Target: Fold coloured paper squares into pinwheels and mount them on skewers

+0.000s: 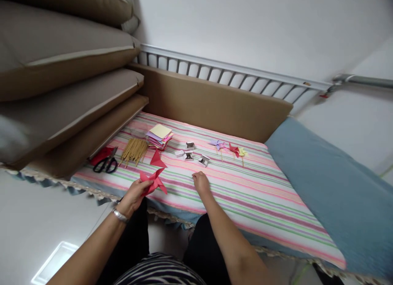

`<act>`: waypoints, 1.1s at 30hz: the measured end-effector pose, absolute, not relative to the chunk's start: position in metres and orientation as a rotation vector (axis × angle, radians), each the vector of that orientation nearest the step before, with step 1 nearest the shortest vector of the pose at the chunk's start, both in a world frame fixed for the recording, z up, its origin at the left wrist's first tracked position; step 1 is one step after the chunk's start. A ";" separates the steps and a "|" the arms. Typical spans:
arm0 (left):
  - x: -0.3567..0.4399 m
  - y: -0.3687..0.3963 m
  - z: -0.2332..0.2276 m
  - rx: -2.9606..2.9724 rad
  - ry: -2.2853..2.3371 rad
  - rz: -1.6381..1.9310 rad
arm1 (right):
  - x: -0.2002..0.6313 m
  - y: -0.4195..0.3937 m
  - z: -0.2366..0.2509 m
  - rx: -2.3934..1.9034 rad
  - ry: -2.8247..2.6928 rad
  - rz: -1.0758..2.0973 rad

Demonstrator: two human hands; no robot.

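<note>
The red paper pinwheel (157, 182) is a matte, single-colour sheet folded into pointed blades that fan out from its centre. It is located above the near edge of the surface (245, 199), in the left hand (135, 197), whose thumb and fingers are closed on one side of it. The held portion is covered by the thumb; the centre fastening, if fitted, cannot be made out. The right hand (201, 182) is positioned near the small open boxes (204, 160), fingers curled inward; fingertip gap and any small content cannot be determined. Box contents are too small to identify. The scissors (106, 164) partly cover a red piece (101, 155). The surface carries a striped cloth, with a blue cover (331, 166) at the right. Brown-edged cushions (67, 90), cut off by the frame, are stacked at left; a brown panel (208, 101) and metal railing (221, 63) stand along the white wall (245, 23).
</note>
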State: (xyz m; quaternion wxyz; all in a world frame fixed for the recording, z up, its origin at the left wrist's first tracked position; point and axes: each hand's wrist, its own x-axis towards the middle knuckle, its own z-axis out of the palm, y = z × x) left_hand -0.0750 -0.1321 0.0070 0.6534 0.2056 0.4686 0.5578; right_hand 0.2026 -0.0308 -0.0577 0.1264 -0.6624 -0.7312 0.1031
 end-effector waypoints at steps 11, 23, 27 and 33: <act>-0.071 -0.134 0.019 0.482 1.072 1.313 | 0.199 -0.016 -0.050 -2.027 -2.313 0.122; -0.067 -0.134 0.022 0.474 1.064 1.349 | 0.215 -0.025 -0.061 -1.977 -2.288 0.037; -0.066 -0.133 0.022 0.460 1.049 1.361 | 0.219 -0.022 -0.063 -1.945 -2.313 0.060; -0.066 -0.133 0.023 0.460 1.039 1.354 | 0.220 -0.020 -0.060 -1.941 -2.356 0.080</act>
